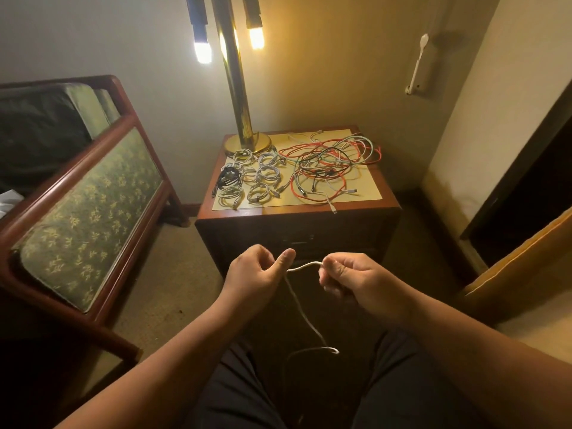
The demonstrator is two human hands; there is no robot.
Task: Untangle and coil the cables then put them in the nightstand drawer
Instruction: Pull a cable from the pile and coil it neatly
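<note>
The left hand [255,274] and the right hand [353,281] pinch a thin white cable [305,266] in curled fingers [334,267], and its long tail hangs loose below the fingers, so it could kink or slip out if a pull is too quick.

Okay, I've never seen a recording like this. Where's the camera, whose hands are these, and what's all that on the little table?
There is no machine here. One camera, worn on a person's head, looks down at their two bare hands. The left hand and right hand each pinch a white cable, whose rest hangs toward the lap. Ahead stands a wooden nightstand. On it: a brass lamp base, coiled cables on the left, and a tangle of red, white and dark cables on the right.
</note>
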